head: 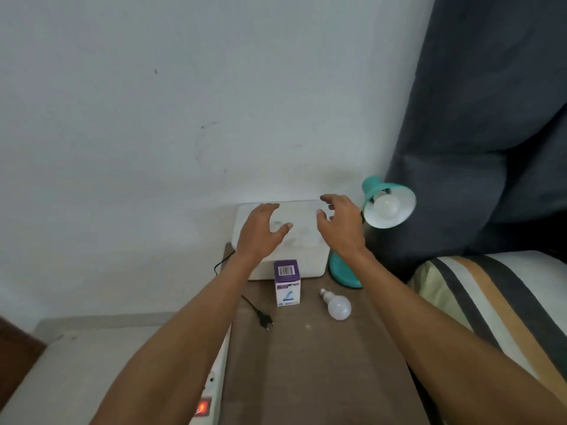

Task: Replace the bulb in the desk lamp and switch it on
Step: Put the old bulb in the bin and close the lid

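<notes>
Grip: both hands empty. Left hand point(260, 230) spread wide, fingers apart, thumb out toward 3 o'clock, holding nothing. Right hand point(340, 223) likewise open, fingers loosely curled, holding nothing. Both hover over the white box point(302, 222) at the back of the worktop point(313, 357), palms facing each other, apart.

Desk lamp point(385, 204): teal, at 3 o'clock of the right hand, just beside its knuckles. Shade tilted toward the camera; a white bulb point(386, 207) is seated in it, unlit. The lamp's base point(342, 271) stands on the worktop at the right end of the white box; the right wrist crosses in front of the stem and hides it.

Loose bulb point(336, 305): lying on its side on the worktop at 6 o'clock of the right hand, screw cap pointing to 11 o'clock, globe toward 5 o'clock.

Bulb carton point(287, 283): purple and white, upright, touching the front of the white box, at 9 o'clock of the loose bulb, near but apart.

Plug point(264, 320): black, two pins, lying unplugged on the worktop at 7 o'clock of the carton, cord running to 11 o'clock.

Power strip point(211, 394): white, along the worktop's left edge, red switch glowing.

Dark curtain point(491, 133) behind the lamp; striped bed point(491, 302) at 3 o'clock of the worktop.
</notes>
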Action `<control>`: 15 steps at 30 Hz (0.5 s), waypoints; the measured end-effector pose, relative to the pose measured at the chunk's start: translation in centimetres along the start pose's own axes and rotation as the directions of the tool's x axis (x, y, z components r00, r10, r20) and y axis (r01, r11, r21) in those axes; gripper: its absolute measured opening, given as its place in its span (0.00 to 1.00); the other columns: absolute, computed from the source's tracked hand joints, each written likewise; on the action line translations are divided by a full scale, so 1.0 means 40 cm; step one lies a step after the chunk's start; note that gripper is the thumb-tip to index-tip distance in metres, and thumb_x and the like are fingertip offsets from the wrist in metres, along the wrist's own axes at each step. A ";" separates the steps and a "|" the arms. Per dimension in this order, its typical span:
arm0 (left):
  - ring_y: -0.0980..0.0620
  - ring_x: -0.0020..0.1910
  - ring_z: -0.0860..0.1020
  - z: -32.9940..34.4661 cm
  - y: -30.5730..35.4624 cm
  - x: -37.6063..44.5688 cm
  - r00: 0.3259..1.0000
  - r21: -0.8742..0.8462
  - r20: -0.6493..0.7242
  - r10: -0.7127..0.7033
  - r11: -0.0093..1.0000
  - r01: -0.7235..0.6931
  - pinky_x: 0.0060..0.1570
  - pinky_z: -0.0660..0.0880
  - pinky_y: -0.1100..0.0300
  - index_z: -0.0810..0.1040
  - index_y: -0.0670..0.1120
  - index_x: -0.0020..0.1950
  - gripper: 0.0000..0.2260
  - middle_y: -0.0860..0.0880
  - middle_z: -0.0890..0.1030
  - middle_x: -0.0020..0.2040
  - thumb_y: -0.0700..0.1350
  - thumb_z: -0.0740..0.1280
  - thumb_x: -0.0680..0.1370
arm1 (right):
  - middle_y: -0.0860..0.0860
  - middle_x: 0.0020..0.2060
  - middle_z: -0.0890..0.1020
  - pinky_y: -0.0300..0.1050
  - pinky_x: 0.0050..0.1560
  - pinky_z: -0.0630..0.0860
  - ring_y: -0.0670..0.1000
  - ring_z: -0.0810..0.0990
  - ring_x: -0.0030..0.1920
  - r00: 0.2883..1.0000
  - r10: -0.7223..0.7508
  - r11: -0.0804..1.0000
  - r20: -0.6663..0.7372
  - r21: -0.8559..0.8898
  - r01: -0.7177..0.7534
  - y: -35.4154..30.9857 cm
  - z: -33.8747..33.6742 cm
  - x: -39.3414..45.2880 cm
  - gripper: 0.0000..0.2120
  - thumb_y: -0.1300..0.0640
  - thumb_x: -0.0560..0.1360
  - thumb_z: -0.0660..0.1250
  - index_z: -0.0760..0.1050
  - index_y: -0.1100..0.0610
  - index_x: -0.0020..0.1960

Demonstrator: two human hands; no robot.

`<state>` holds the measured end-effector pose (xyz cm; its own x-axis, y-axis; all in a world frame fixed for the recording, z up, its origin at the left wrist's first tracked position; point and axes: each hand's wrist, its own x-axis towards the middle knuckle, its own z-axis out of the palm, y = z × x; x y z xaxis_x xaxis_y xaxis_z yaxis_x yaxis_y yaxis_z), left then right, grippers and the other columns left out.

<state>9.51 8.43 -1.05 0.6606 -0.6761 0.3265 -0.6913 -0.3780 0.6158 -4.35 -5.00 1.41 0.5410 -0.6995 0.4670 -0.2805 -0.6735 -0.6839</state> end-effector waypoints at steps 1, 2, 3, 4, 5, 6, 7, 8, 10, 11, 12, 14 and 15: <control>0.46 0.75 0.69 -0.007 -0.029 -0.003 1.000 -0.001 -0.005 -0.029 1.000 0.029 0.72 0.67 0.52 0.73 0.45 0.74 0.28 0.46 0.73 0.74 0.56 0.72 0.78 | 0.53 0.60 0.79 0.50 0.61 0.77 0.52 0.79 0.58 0.999 0.033 0.999 0.027 -0.004 -0.033 0.010 0.019 0.001 0.18 0.58 0.76 0.68 0.76 0.57 0.65; 0.46 0.76 0.67 -0.011 -0.057 -0.005 0.998 0.005 -0.012 -0.054 0.999 0.054 0.72 0.65 0.53 0.73 0.45 0.74 0.28 0.45 0.72 0.75 0.56 0.72 0.78 | 0.54 0.62 0.78 0.47 0.65 0.74 0.53 0.78 0.61 0.996 0.069 0.998 0.060 -0.015 -0.069 0.022 0.037 0.002 0.19 0.58 0.76 0.68 0.76 0.57 0.66; 0.46 0.77 0.65 -0.014 -0.082 -0.006 0.997 0.018 -0.021 -0.073 0.997 0.073 0.73 0.63 0.53 0.73 0.45 0.74 0.28 0.45 0.71 0.75 0.56 0.73 0.78 | 0.55 0.64 0.77 0.44 0.66 0.69 0.54 0.76 0.64 0.990 0.103 0.994 0.095 -0.031 -0.101 0.035 0.051 0.002 0.21 0.57 0.76 0.68 0.75 0.58 0.68; 0.45 0.79 0.62 -0.015 -0.106 -0.005 0.995 0.031 -0.034 -0.091 0.995 0.092 0.74 0.62 0.52 0.73 0.45 0.74 0.28 0.44 0.69 0.77 0.56 0.73 0.78 | 0.56 0.66 0.76 0.42 0.67 0.66 0.55 0.74 0.66 0.982 0.137 0.990 0.130 -0.047 -0.132 0.050 0.065 0.003 0.23 0.57 0.76 0.69 0.73 0.58 0.69; 0.45 0.80 0.59 -0.014 -0.128 -0.003 0.992 0.036 -0.041 -0.118 0.992 0.119 0.75 0.61 0.50 0.73 0.45 0.74 0.30 0.44 0.67 0.78 0.57 0.73 0.77 | 0.57 0.68 0.75 0.42 0.68 0.64 0.55 0.72 0.68 0.972 0.169 0.985 0.162 -0.064 -0.161 0.067 0.077 0.005 0.25 0.56 0.76 0.69 0.72 0.59 0.71; 0.44 0.80 0.58 -0.014 -0.146 0.000 0.988 0.030 -0.041 -0.151 0.988 0.153 0.76 0.60 0.49 0.72 0.45 0.75 0.31 0.43 0.65 0.79 0.58 0.74 0.77 | 0.57 0.69 0.73 0.44 0.69 0.63 0.55 0.70 0.70 0.960 0.204 0.978 0.191 -0.079 -0.192 0.086 0.088 0.009 0.27 0.54 0.76 0.69 0.70 0.59 0.73; 0.44 0.81 0.57 -0.013 -0.161 0.002 0.982 0.015 -0.032 -0.188 0.982 0.189 0.77 0.59 0.49 0.70 0.45 0.76 0.34 0.43 0.63 0.80 0.59 0.74 0.76 | 0.58 0.71 0.71 0.45 0.71 0.62 0.56 0.68 0.72 0.946 0.236 0.971 0.220 -0.094 -0.221 0.104 0.098 0.012 0.29 0.52 0.76 0.70 0.68 0.59 0.74; 0.45 0.81 0.56 -0.012 -0.173 0.005 0.974 -0.008 -0.010 -0.226 0.974 0.226 0.78 0.58 0.49 0.68 0.46 0.78 0.36 0.43 0.61 0.81 0.61 0.74 0.75 | 0.58 0.73 0.69 0.47 0.72 0.61 0.56 0.66 0.73 0.932 0.263 0.964 0.251 -0.106 -0.244 0.122 0.108 0.016 0.32 0.49 0.76 0.69 0.66 0.59 0.76; 0.46 0.81 0.56 -0.010 -0.185 0.010 0.959 -0.063 0.060 -0.278 0.957 0.282 0.77 0.56 0.53 0.64 0.46 0.80 0.40 0.44 0.58 0.82 0.62 0.74 0.74 | 0.58 0.75 0.66 0.50 0.73 0.60 0.57 0.64 0.75 0.905 0.285 0.958 0.315 -0.119 -0.261 0.151 0.124 0.022 0.35 0.45 0.76 0.69 0.62 0.58 0.77; 0.47 0.81 0.57 -0.007 -0.189 0.015 0.954 -0.087 0.090 -0.287 0.952 0.295 0.75 0.56 0.57 0.63 0.45 0.80 0.41 0.45 0.58 0.82 0.61 0.74 0.75 | 0.58 0.75 0.65 0.50 0.74 0.60 0.57 0.64 0.75 0.897 0.282 0.959 0.341 -0.117 -0.257 0.162 0.132 0.025 0.36 0.44 0.76 0.69 0.61 0.57 0.78; 0.47 0.79 0.60 -0.005 -0.189 0.018 0.950 -0.103 0.108 -0.292 0.948 0.303 0.70 0.58 0.62 0.64 0.44 0.80 0.39 0.44 0.61 0.81 0.59 0.74 0.75 | 0.58 0.76 0.65 0.51 0.74 0.60 0.57 0.63 0.75 0.890 0.277 0.961 0.361 -0.111 -0.254 0.169 0.138 0.029 0.37 0.43 0.76 0.69 0.61 0.57 0.78; 0.47 0.76 0.65 -0.001 -0.194 0.026 0.944 -0.125 0.117 -0.309 0.938 0.322 0.61 0.58 0.67 0.66 0.41 0.77 0.36 0.43 0.65 0.77 0.55 0.75 0.76 | 0.56 0.76 0.64 0.51 0.75 0.60 0.56 0.63 0.75 0.882 0.275 0.961 0.382 -0.077 -0.267 0.176 0.150 0.035 0.38 0.43 0.76 0.70 0.60 0.57 0.79; 0.47 0.75 0.66 -0.001 -0.197 0.030 0.940 -0.134 0.118 -0.320 0.933 0.334 0.60 0.57 0.68 0.67 0.41 0.77 0.36 0.42 0.66 0.77 0.54 0.76 0.76 | 0.56 0.76 0.65 0.51 0.75 0.59 0.56 0.63 0.75 0.883 0.276 0.959 0.380 -0.052 -0.278 0.176 0.155 0.038 0.38 0.44 0.75 0.70 0.60 0.57 0.79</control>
<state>15.75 10.62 -5.48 0.8076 -0.5892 0.0258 -0.3852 -0.4939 0.7795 -0.58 -9.33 -6.19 0.7015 -0.7126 0.0102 -0.4606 -0.4643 -0.7564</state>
